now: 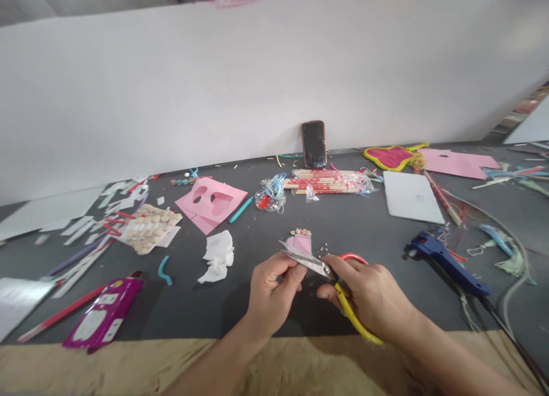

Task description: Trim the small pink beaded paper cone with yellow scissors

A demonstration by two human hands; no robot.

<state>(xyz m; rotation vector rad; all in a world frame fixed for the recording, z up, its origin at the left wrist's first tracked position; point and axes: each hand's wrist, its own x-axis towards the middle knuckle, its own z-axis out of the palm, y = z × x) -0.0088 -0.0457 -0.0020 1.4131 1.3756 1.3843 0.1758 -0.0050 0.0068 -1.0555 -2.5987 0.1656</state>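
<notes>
My right hand (pixel 373 293) grips a pair of scissors (pixel 311 264) with one yellow and one red handle loop. Their metal blades point left, across the tips of my left hand. Thumb and fingers of my left hand (pixel 274 287) are pinched together right at the blades; what sits between them is hidden. Just beyond the blades is a small pink piece (pixel 300 244) with a row of pale bead-like bits (pixel 300 232) along its far edge. Whether my left fingers touch that piece, I cannot tell. A few loose pale bits (pixel 323 249) lie to its right.
Bundled sticks (pixel 330 182) and a leaning phone (pixel 314 144) are at the back. Pink cut paper (pixel 211 201), crumpled tissue (pixel 218 256) and a purple packet (pixel 105 313) are left. On the right lie a white card (pixel 412 197) and a blue glue gun (pixel 450 264) with its cord.
</notes>
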